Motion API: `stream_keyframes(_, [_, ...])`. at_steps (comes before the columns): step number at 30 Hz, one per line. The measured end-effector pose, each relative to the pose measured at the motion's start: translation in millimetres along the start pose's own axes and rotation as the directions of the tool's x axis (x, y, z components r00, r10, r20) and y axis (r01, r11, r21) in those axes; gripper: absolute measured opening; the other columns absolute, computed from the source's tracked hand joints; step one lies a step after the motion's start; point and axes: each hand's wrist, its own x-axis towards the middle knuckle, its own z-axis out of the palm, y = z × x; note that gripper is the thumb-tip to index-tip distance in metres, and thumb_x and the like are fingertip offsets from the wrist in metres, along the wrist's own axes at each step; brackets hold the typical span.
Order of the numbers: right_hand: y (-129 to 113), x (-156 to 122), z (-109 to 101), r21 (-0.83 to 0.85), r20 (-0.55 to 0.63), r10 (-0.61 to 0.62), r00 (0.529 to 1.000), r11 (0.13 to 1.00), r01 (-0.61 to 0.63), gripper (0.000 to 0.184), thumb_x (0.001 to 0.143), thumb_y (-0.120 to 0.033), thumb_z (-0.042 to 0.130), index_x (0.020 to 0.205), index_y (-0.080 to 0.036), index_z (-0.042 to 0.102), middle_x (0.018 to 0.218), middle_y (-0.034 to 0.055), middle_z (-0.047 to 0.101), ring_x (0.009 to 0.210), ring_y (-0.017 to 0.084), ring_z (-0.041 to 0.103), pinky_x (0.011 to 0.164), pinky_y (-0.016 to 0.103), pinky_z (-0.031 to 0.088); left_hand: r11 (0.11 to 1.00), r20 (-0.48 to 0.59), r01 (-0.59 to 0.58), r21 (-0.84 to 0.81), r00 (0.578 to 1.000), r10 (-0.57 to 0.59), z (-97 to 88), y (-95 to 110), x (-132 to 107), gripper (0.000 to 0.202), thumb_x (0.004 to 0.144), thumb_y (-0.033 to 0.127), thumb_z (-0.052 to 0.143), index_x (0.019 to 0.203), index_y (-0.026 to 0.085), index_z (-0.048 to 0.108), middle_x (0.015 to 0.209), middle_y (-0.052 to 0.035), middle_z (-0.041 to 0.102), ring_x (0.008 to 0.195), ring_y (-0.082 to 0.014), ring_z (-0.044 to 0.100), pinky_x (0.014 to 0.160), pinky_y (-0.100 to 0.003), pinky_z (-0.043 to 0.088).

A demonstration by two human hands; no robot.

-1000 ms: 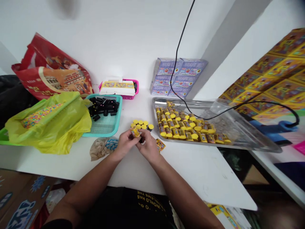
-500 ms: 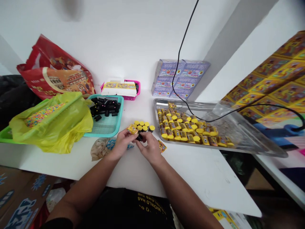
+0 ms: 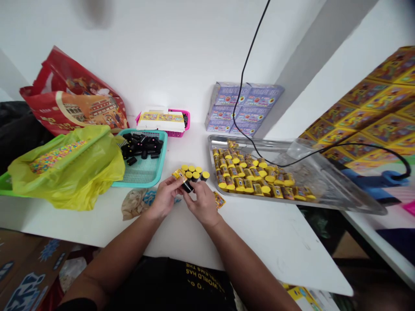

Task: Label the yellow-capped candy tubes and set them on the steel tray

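Observation:
Both hands meet over the white table (image 3: 253,242). Pinched in my left hand (image 3: 164,198) is a yellow printed label (image 3: 178,174). Between the two hands a small black canister (image 3: 187,186) lies tilted, its far end against the label, and my right hand (image 3: 204,203) has closed fingers on it. Just beyond them stand several black canisters with yellow lids (image 3: 195,175). Beside my right hand, more printed labels (image 3: 219,200) lie on the table. A crumpled brown and blue cloth-like bundle (image 3: 133,204) is left of my left hand.
A metal tray (image 3: 324,203) on the right holds several yellow wrapped canisters (image 3: 248,173), with a black cable (image 3: 241,82) hanging across it. Leftward are a teal basket (image 3: 158,172) of black canisters and a yellow bag (image 3: 106,172) of colourful beads. Purple boxes (image 3: 243,108) stand behind.
The black canister shows more fully between my hands now, turned beneath the label. My hands have otherwise barely moved; the whole view has shifted slightly.

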Motion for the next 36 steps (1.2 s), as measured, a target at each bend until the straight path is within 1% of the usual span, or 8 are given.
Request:
stream_keyframes(4, [0,0,0,-0.027,0.008,-0.039,0.999,0.999,0.039,0.027,0.087,-0.020,0.057,0.113,-0.018,0.052,0.082,0.0067,0.057,0.071,0.020,0.055,0.061,0.032,0.049,0.996,0.007,-0.066,0.059,0.998,0.066,2.6,0,-4,0.026,0.065,0.029,0.080,0.086,0.014,0.072,0.084,-0.0040,0.068,0.068,-0.0106,0.057,0.059,-0.022,0.041])
stream_keyframes(9, [-1,0,-1,-0.042,0.021,-0.061,0.998,0.997,0.062,0.028,0.088,-0.021,0.056,0.116,-0.019,0.051,0.079,0.0058,0.056,0.069,0.020,0.054,0.059,0.032,0.048,0.973,0.030,-0.158,0.166,0.987,0.156,0.5,0,-4,0.021,0.068,0.028,0.078,0.083,0.015,0.072,0.078,-0.0020,0.065,0.065,-0.0089,0.052,0.058,-0.021,0.040])
stream_keyframes(13, [-1,-1,-1,-0.040,0.006,-0.049,0.999,0.998,0.050,0.028,0.088,-0.021,0.057,0.115,-0.019,0.052,0.079,0.0060,0.056,0.070,0.020,0.054,0.059,0.032,0.049,0.968,0.050,-0.161,0.194,0.987,0.154,-2.7,1,-2,0.022,0.069,0.029,0.077,0.085,0.016,0.073,0.080,-0.0027,0.066,0.064,-0.0094,0.052,0.058,-0.022,0.040])
stream_keyframes(18, [-2,-1,0,0.030,-0.009,-0.014,1.000,0.999,0.014,0.026,0.086,-0.022,0.061,0.111,-0.018,0.054,0.080,0.0061,0.057,0.070,0.019,0.055,0.060,0.031,0.049,0.970,0.090,-0.181,0.163,0.982,0.168,-4.7,-1,0,0.022,0.071,0.029,0.076,0.089,0.017,0.073,0.084,-0.0035,0.069,0.080,-0.0144,0.060,0.076,-0.026,0.046])
stream_keyframes(22, [-3,-1,-2,0.176,0.023,0.112,0.993,0.978,-0.115,0.020,0.085,-0.026,0.062,0.104,-0.020,0.058,0.076,0.0029,0.056,0.063,0.016,0.054,0.058,0.030,0.048,0.973,0.130,-0.166,0.163,0.981,0.146,-6.2,-1,1,0.026,0.072,0.031,0.075,0.093,0.016,0.073,0.088,-0.0054,0.071,0.085,-0.0179,0.063,0.083,-0.031,0.046])
stream_keyframes(26, [-2,-3,-2,0.366,0.128,0.296,0.947,0.873,-0.322,0.019,0.083,-0.032,0.066,0.097,-0.020,0.061,0.074,0.0000,0.056,0.061,0.013,0.054,0.057,0.027,0.047,0.969,0.156,-0.163,0.183,0.978,0.135,-5.7,2,0,0.029,0.070,0.032,0.076,0.094,0.015,0.073,0.090,-0.0068,0.071,0.089,-0.0202,0.063,0.085,-0.032,0.046])
stream_keyframes(30, [1,-5,1,0.541,0.278,0.445,0.852,0.660,-0.521,0.020,0.079,-0.037,0.070,0.087,-0.021,0.063,0.075,-0.0007,0.062,0.064,0.013,0.056,0.060,0.026,0.047,0.964,0.167,-0.157,0.212,0.978,0.123,-7.2,4,2,0.029,0.069,0.032,0.076,0.092,0.015,0.073,0.089,-0.0066,0.070,0.088,-0.0198,0.061,0.084,-0.030,0.046])
stream_keyframes(36, [-4,0,1,0.643,0.392,0.504,0.770,0.448,-0.621,0.021,0.075,-0.036,0.073,0.082,-0.020,0.062,0.075,-0.0006,0.065,0.065,0.013,0.057,0.062,0.027,0.047,0.957,0.169,-0.147,0.252,0.980,0.106,-11.2,5,5,0.027,0.071,0.033,0.074,0.092,0.016,0.074,0.088,-0.0061,0.068,0.083,-0.0177,0.060,0.076,-0.028,0.046])
